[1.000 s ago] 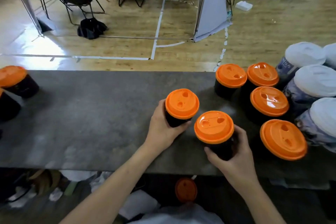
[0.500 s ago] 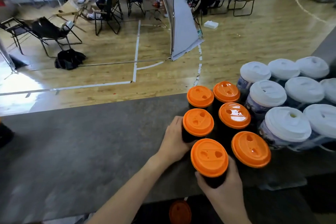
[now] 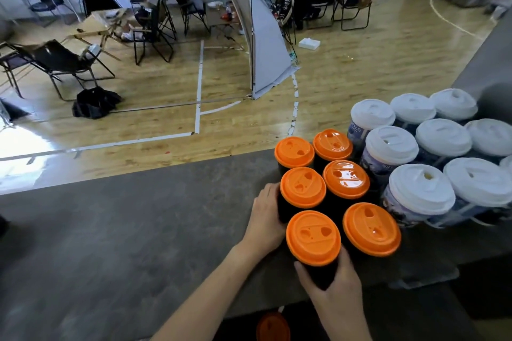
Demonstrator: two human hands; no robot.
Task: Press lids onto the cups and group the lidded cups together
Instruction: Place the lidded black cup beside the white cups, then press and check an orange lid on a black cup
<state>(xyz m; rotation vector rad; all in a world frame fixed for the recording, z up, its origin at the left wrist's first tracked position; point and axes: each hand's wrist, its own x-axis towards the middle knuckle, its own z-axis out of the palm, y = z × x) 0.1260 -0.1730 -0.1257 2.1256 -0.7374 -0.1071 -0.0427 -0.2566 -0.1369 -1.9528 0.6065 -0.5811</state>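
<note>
Two hands, two lidded cups on the counter (image 3: pixel 110 230).
The right hand (image 3: pixel 332 288) curls round the nearest cup (image 3: pixel 313 237); the left hand (image 3: pixel 264 220) wraps the next cup (image 3: pixel 302 187) at 12 o'clock. Close by, four lidded cups (image 3: pixel 345 178) crowd 12 to 3 o'clock; white-lidded cups (image 3: pixel 421 188) stand beyond at 2.

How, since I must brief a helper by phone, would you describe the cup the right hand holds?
On the grey table, find six black cups with orange plastic lids beside the white-lidded cups. Take the near row's left cup, closest to the person; only it is gripped by the right hand.
</note>
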